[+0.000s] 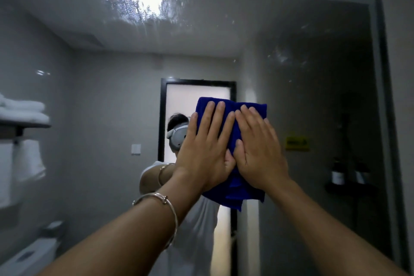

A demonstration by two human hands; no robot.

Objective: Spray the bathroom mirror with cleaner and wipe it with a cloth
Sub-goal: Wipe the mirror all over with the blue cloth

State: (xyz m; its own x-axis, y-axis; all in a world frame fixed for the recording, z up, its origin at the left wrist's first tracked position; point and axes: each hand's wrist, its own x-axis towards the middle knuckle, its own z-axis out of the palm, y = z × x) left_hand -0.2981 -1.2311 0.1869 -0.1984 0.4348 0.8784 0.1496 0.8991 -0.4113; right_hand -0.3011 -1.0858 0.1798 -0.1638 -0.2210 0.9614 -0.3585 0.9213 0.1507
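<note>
The bathroom mirror (302, 87) fills the view, framed by a dark border at the top and right. Wet spray droplets and streaks (141, 4) cover its upper part, with a smaller patch at the right. A folded blue cloth (234, 195) lies flat against the glass at the centre. My left hand (206, 148) and my right hand (259, 148) press side by side on the cloth with straight fingers. A silver bangle sits on my left wrist. No spray bottle is in view.
The mirror reflects a person with a headset, a frosted door behind, folded white towels (22, 110) on a shelf at the left, and dark bottles (338, 172) on a holder at the right. The mirror's dark frame (385, 96) runs down the right side.
</note>
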